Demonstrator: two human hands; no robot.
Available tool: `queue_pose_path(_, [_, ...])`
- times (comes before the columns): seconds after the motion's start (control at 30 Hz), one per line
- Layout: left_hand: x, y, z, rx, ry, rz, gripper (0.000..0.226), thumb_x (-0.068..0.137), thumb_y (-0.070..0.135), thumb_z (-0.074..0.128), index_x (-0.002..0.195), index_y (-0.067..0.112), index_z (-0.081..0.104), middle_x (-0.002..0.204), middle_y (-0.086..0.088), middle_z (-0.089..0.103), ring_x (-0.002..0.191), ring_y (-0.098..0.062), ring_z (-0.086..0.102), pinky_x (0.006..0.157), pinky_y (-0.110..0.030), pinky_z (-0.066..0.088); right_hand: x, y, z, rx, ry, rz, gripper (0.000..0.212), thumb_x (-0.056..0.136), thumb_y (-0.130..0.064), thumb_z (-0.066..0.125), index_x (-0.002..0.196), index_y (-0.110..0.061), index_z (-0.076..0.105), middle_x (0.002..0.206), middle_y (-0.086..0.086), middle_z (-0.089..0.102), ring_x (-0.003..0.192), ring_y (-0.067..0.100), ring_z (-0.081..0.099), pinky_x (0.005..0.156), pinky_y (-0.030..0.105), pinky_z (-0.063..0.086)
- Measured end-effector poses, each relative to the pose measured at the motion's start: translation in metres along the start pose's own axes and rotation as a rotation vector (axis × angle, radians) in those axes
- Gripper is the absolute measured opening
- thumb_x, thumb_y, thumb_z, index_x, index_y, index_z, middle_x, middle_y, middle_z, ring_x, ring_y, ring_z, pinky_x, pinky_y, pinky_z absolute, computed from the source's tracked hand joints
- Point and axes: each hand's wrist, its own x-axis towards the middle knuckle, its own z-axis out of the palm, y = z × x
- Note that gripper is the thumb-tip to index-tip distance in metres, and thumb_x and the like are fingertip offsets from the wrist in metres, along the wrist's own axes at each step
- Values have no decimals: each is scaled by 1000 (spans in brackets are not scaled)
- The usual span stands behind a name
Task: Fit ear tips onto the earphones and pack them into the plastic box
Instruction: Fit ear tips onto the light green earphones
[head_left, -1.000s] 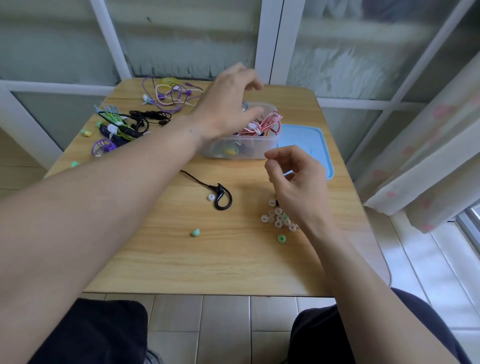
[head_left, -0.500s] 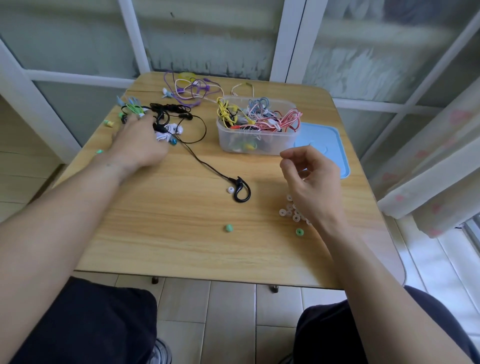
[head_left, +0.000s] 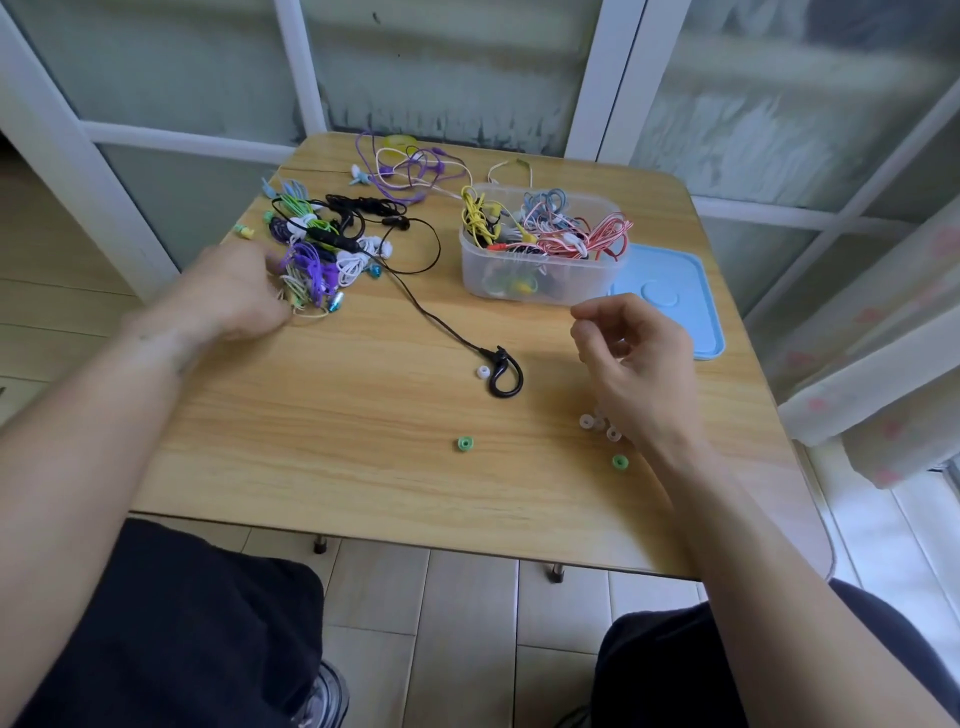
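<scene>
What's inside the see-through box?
The plastic box holds tangled earphones: yellow, pink, red-and-white and blue-grey cords piled above its rim. Something yellow shows through the wall; what lies underneath is hidden.

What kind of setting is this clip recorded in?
Probably a home room or enclosed balcony, not a workshop: a small wooden folding table on a tiled floor, frosted white-framed glass panels, and a floral curtain at right.

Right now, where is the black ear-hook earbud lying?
In the head view, the black ear-hook earbud lies mid-table, in front of the plastic box, with a loose white ear tip just to its left.
</scene>
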Motion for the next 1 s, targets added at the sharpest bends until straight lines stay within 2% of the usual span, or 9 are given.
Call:
queue_pose_path(0.17, [-3, 0, 8, -90, 52, 66, 43, 82, 19, 69, 122, 18, 55, 90, -5, 67, 100, -29, 59, 88, -35, 44, -2, 0, -1, 3, -7, -7, 14, 91, -10, 64, 92, -22, 71, 76, -11, 68, 67, 9, 59, 65, 19, 47])
queue_pose_path(0.33, [-3, -15, 15, -81, 125, 160, 32, 70, 43, 81, 86, 29, 57, 103, -18, 60, 108, -35, 50, 94, -40, 42, -3, 1, 0, 10, -16, -2, 14, 90, -11, 64, 92, -23, 71, 76, -12, 68, 68, 12, 60, 65, 21, 48])
queue_pose_path(0.43, [-11, -10, 16, -57, 192, 206, 33, 71, 47, 80, 77, 21, 61, 105, -17, 50, 113, -35, 42, 99, -39, 35, -3, 1, 0, 10, -16, -15, 15, 91, -11, 65, 92, -24, 71, 76, -13, 69, 69, 15, 61, 67, 24, 49])
queue_pose_path(0.5, [-17, -1, 12, -114, 242, 247, 33, 74, 44, 78, 71, 16, 61, 97, -12, 50, 104, -31, 48, 90, -35, 37, -3, 1, 0, 11, -14, -20, 15, 91, -10, 65, 92, -23, 72, 77, -13, 68, 69, 15, 61, 67, 25, 49])
queue_pose_path(0.57, [-22, 7, 5, -251, 235, 234, 34, 78, 41, 76, 67, 14, 58, 79, -6, 58, 79, -24, 55, 71, -30, 40, -2, 2, 0, 17, -12, -21, 14, 91, -10, 65, 92, -22, 72, 76, -13, 68, 69, 15, 61, 67, 25, 49])
queue_pose_path(0.7, [-43, 29, -8, -889, -137, 173, 32, 76, 31, 75, 80, 4, 59, 67, -7, 69, 52, -18, 60, 53, -25, 52, -3, 0, 1, 32, -8, -34, 13, 90, -9, 65, 93, -19, 72, 76, -12, 68, 68, 10, 59, 65, 19, 46])
queue_pose_path(0.8, [-59, 45, -10, -1165, -342, 193, 27, 74, 22, 68, 92, 7, 56, 71, -15, 68, 53, -24, 59, 52, -30, 52, -5, -4, 1, 64, -24, -33, 12, 91, -10, 65, 93, -19, 72, 78, -4, 69, 71, 21, 63, 60, 20, 50])
queue_pose_path(0.87, [-69, 57, -8, -1271, -453, 198, 25, 78, 17, 63, 100, 8, 56, 74, -16, 68, 57, -26, 61, 56, -33, 54, -7, -10, 2, 118, -50, -39, 13, 90, -12, 66, 93, -23, 71, 79, -4, 70, 72, 26, 65, 62, 32, 56])
queue_pose_path(1.0, [-90, 84, 7, -1461, -635, 177, 20, 85, 13, 54, 98, -1, 62, 83, -18, 65, 72, -29, 64, 66, -38, 58, -20, -32, 4, 435, -254, -9, 22, 90, -16, 68, 112, -12, 64, 90, 6, 69, 76, 31, 67, 69, 40, 56])
